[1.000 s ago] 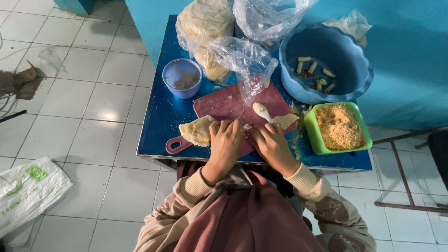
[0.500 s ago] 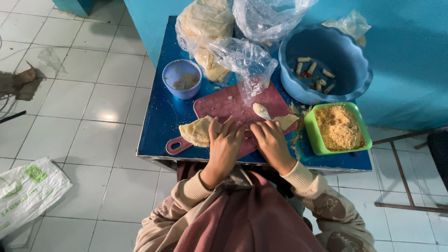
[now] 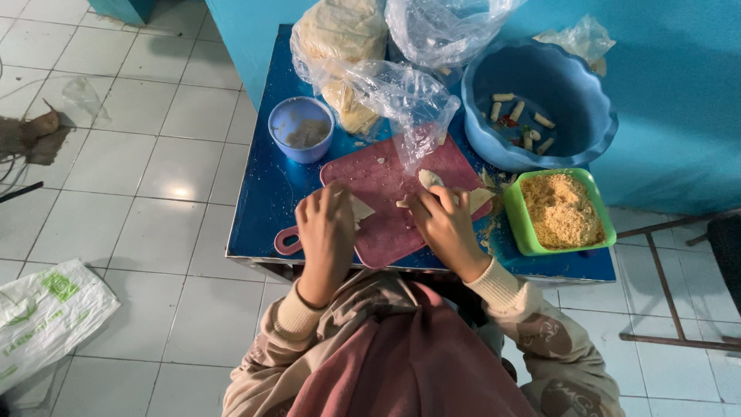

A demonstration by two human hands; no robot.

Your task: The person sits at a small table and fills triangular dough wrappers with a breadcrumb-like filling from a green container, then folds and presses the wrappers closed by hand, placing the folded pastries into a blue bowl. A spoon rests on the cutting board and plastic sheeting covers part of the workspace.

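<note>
On the small blue table [image 3: 266, 201] lies a pink cutting board [image 3: 386, 216] with a handle. My left hand [image 3: 326, 232] rests on the board's left part, fingers folded over a thin pale dough sheet [image 3: 358, 208], most of which it hides. My right hand [image 3: 446, 224] is on the board's right part, fingertips pinching a small pale piece of filling [image 3: 429, 179] at another bit of dough [image 3: 480, 198]. Crumbs lie scattered on the board.
A green tub of breadcrumbs [image 3: 561, 210] stands at the right. A big blue basin [image 3: 540, 100] holds several rolled pieces. A small blue bowl [image 3: 301, 129] sits at the left. Clear plastic bags with dough [image 3: 347, 46] fill the back. White tiled floor with a plastic sack [image 3: 42, 316] lies to the left.
My left hand has slid over the dough sheet and folded it, so much less of the sheet shows at the board's left. The right hand stayed near the filling piece.
</note>
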